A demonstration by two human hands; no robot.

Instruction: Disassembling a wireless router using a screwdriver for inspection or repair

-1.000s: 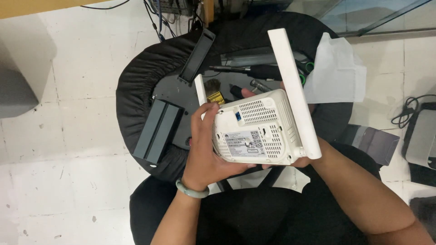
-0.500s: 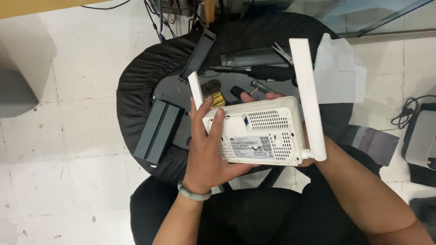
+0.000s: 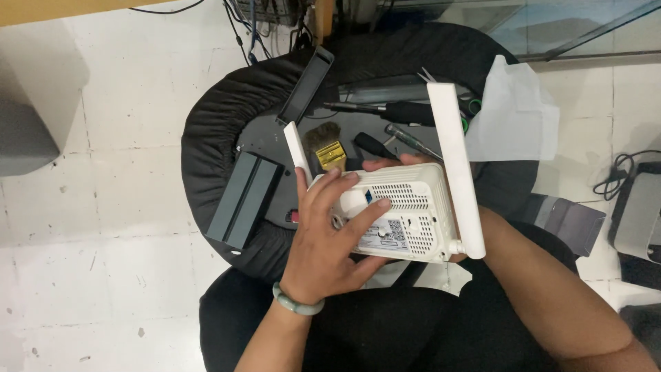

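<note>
I hold a white router point(image 3: 413, 213) upside down over my lap, its vented underside and label facing up. Two flat white antennas stick out from it, a long one point(image 3: 454, 165) on the right and a shorter one point(image 3: 297, 150) on the left. My left hand point(image 3: 330, 238), with a pale green bangle on the wrist, lies spread over the router's left half. My right hand point(image 3: 399, 164) grips it from the far side and underneath; only its fingertips and forearm show.
A round black padded stool point(image 3: 227, 138) in front of me carries a dark grey box point(image 3: 244, 200), a small brush point(image 3: 327, 148), screwdrivers point(image 3: 396, 110) and a black strip point(image 3: 306, 86). White paper point(image 3: 513, 114) lies at its right. Cables and a grey device point(image 3: 637, 207) sit on the tiled floor.
The router has turned in my hands so its long side lies more level. My left hand has slid from the left edge onto the underside.
</note>
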